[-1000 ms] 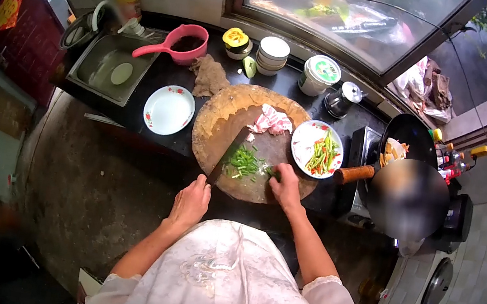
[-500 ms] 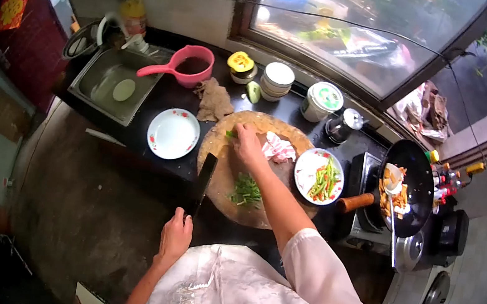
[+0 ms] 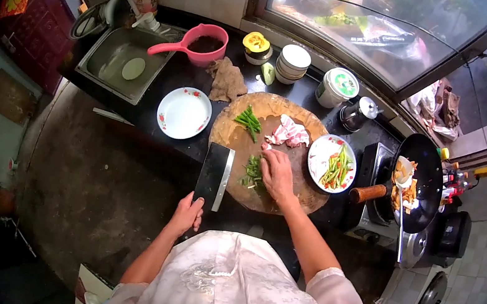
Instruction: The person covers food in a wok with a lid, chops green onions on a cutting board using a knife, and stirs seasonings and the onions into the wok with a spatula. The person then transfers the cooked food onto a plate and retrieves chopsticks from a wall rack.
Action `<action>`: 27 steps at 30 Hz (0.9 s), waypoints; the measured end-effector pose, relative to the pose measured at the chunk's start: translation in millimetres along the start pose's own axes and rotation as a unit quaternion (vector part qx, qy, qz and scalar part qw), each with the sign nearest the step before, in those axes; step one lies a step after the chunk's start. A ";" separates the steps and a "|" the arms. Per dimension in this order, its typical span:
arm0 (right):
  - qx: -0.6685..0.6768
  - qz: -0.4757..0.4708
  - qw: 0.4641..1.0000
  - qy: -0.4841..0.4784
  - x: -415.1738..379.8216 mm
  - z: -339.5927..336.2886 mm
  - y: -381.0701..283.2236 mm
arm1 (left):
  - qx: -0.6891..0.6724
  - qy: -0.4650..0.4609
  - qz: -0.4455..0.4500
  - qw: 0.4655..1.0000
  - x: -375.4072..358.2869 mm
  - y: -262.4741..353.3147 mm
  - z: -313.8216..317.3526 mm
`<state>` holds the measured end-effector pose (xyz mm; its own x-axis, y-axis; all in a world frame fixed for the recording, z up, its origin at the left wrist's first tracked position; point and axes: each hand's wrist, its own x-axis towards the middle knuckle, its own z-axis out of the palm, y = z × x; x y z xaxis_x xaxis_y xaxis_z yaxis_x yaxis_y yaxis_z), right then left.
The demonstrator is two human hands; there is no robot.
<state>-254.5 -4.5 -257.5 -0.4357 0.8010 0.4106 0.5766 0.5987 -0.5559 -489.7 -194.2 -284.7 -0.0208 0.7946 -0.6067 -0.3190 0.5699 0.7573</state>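
My left hand (image 3: 186,214) is wrapped around the handle of a cleaver (image 3: 213,176), whose broad dark blade lies flat to the view at the near left edge of the round wooden cutting board (image 3: 230,195). On the board, my right hand (image 3: 278,176) rests with its fingers extended beside a small pile of chopped greens (image 3: 251,172), partly covering it. Farther back lies a bundle of cut green stalks (image 3: 249,120). To its right is a heap of sliced fatty meat (image 3: 288,132).
A plate of sliced peppers (image 3: 337,168) overlaps the board's right edge; a white plate (image 3: 184,113) is at left. Beyond are a cloth (image 3: 227,80), pink ladle (image 3: 206,46), bowls (image 3: 293,62) and sink (image 3: 104,82). A wok (image 3: 422,160) holding food stands right.
My right hand has moved from the far left of the board back to the chopped greens, leaving the green stalks behind. The cleaver has turned from edge-on to show its broad face.
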 end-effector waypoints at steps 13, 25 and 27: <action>0.088 0.148 0.980 0.100 -34.5 49.7 -28.9 | -0.032 -0.066 -0.020 0.997 22.0 -18.9 89.3; 0.053 0.053 0.953 0.295 6.4 -103.9 -89.8 | 0.183 -0.086 0.154 0.967 -62.2 105.7 177.0; 0.010 0.053 0.940 0.338 14.9 -156.4 -84.3 | 0.223 -0.120 0.198 0.947 -75.2 136.0 221.7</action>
<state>-201.5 -42.1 -91.5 0.1658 0.6807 0.7136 0.5754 0.5209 -0.6306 -321.5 -130.1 -82.5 0.1779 0.9586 -0.2224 0.1018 0.2068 0.9731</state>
